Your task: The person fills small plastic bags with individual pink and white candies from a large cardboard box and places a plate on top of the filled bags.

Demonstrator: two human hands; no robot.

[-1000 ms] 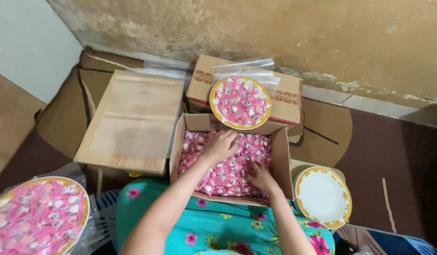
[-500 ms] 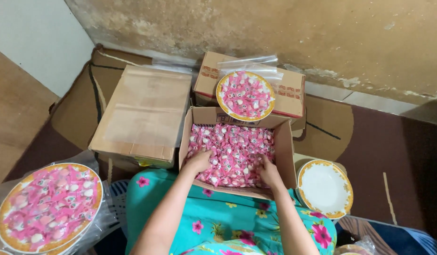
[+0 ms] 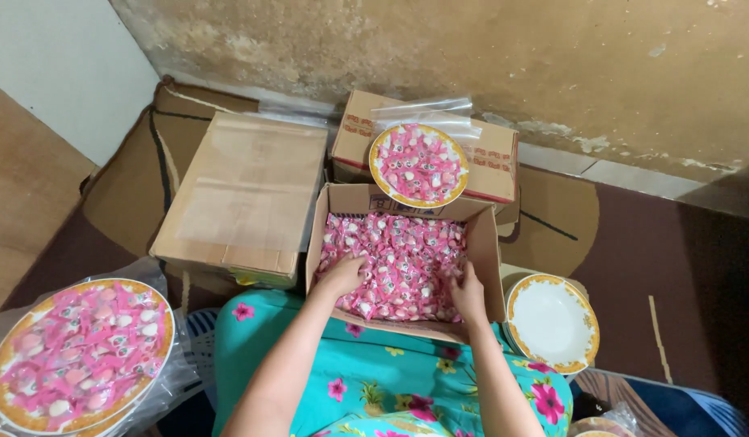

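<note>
Both my hands are in the open box [image 3: 484, 243], right in front of me. Left hand [image 3: 342, 275] sits on the candies [image 3: 403, 251] at the near-left side, fingers curled into the pile. Right hand [image 3: 468, 290] is at the near-right, fingers bent down into them; can't tell if either is pinching one. Full plate [image 3: 418, 164] sits on the far carton [image 3: 492, 158]. Empty plate [image 3: 552, 322] just right of the box. Bagged full plate [image 3: 79, 354] near left. Closed carton [image 3: 245, 194] left of the box.
</note>
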